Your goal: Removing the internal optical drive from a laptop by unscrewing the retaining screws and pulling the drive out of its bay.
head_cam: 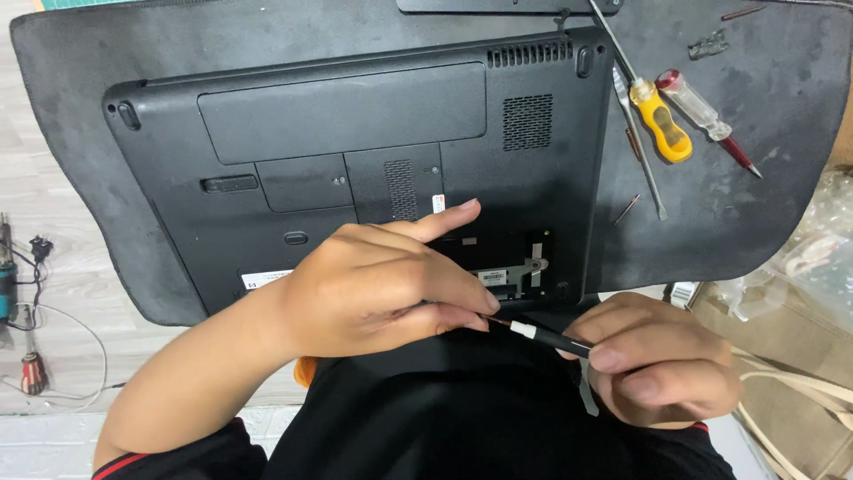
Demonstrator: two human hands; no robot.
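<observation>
A black laptop (355, 151) lies bottom-up on a dark mat (755, 204), with an open bay (511, 262) near its front edge showing a metal bracket. My left hand (382, 284) hovers over that bay, index finger stretched out, its other fingers pinching the tip end of a thin black tool (546, 336) with a white band. My right hand (662, 360) grips the same tool's other end, just off the laptop's front right corner. A grey strip hangs below my right hand.
On the mat at the right lie a yellow-handled screwdriver (662, 120), a clear and red screwdriver (706, 116), a thin metal tool (641, 160) and small loose parts. Cables and a small red tool (31, 369) sit at the left. Plastic bags (817, 249) lie at the right.
</observation>
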